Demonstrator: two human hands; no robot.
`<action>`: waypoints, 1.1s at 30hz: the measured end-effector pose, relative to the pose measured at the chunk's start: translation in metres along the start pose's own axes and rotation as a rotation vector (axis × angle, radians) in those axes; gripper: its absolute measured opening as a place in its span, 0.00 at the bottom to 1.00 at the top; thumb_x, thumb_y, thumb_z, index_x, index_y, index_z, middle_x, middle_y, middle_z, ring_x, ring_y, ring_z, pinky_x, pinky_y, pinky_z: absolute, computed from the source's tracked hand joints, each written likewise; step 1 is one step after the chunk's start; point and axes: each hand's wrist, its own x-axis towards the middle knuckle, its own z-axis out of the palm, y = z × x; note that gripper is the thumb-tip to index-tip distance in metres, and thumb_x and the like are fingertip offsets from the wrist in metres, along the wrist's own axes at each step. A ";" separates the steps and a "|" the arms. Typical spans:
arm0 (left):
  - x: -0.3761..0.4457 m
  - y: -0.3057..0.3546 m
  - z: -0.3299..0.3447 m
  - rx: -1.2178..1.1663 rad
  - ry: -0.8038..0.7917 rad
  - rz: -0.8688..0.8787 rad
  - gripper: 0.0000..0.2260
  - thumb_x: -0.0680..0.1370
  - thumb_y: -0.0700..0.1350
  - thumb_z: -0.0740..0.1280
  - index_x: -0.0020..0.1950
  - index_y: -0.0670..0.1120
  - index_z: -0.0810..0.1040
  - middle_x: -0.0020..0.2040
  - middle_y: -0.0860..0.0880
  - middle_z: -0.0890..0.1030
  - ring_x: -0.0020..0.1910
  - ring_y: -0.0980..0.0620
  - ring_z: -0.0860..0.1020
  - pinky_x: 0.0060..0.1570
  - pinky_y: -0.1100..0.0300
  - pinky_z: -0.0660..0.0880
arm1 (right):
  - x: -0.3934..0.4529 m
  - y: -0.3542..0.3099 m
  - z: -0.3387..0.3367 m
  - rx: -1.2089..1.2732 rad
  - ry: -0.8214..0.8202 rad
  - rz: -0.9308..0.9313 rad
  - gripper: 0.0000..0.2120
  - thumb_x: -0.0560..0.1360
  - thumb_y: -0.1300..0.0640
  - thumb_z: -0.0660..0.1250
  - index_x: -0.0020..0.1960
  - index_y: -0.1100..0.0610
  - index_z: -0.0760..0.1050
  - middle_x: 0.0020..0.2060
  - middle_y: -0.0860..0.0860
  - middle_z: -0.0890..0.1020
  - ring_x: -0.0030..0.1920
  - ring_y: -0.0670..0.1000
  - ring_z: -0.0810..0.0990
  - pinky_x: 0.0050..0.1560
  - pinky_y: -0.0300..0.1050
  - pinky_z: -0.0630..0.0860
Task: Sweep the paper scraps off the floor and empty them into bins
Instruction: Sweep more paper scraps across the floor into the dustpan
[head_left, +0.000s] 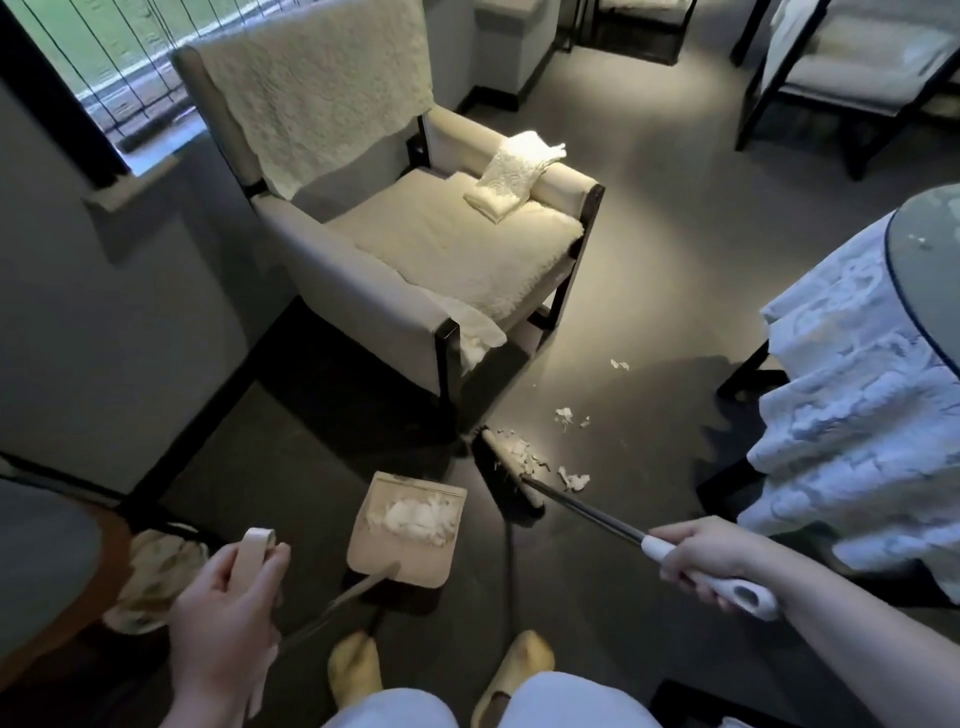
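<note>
**White scraps half gathered on the dark floor**

White paper scraps lie on the floor against the broom head, with more piled in the beige dustpan beside it. The right hand has its fingers wrapped round the broom's white grip; the left hand clasps the dustpan's handle. A cream armchair stands behind, and a cloth-draped table is at the right.

Open floor runs ahead between the armchair on the left and the cloth-draped table on the right — the chair's dark front leg stands just beside the broom head.
</note>
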 end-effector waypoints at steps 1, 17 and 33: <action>-0.002 -0.001 0.004 -0.009 0.016 -0.008 0.08 0.76 0.43 0.74 0.38 0.50 0.80 0.30 0.42 0.78 0.29 0.46 0.74 0.25 0.56 0.73 | 0.000 0.004 -0.008 0.058 -0.029 0.011 0.24 0.72 0.66 0.67 0.63 0.45 0.76 0.28 0.54 0.76 0.20 0.48 0.69 0.20 0.34 0.64; -0.024 0.033 0.050 -0.044 -0.038 0.006 0.05 0.76 0.42 0.74 0.40 0.47 0.81 0.26 0.46 0.76 0.25 0.47 0.73 0.23 0.65 0.70 | 0.053 0.035 -0.045 0.987 -0.353 0.264 0.07 0.78 0.57 0.63 0.43 0.59 0.70 0.26 0.51 0.73 0.16 0.45 0.71 0.12 0.34 0.64; -0.017 0.077 0.089 0.022 -0.057 0.134 0.07 0.77 0.45 0.72 0.39 0.51 0.80 0.27 0.50 0.77 0.31 0.43 0.76 0.35 0.49 0.78 | 0.077 0.022 -0.062 1.065 -0.405 0.174 0.10 0.80 0.55 0.62 0.42 0.59 0.69 0.26 0.50 0.73 0.17 0.43 0.71 0.12 0.33 0.64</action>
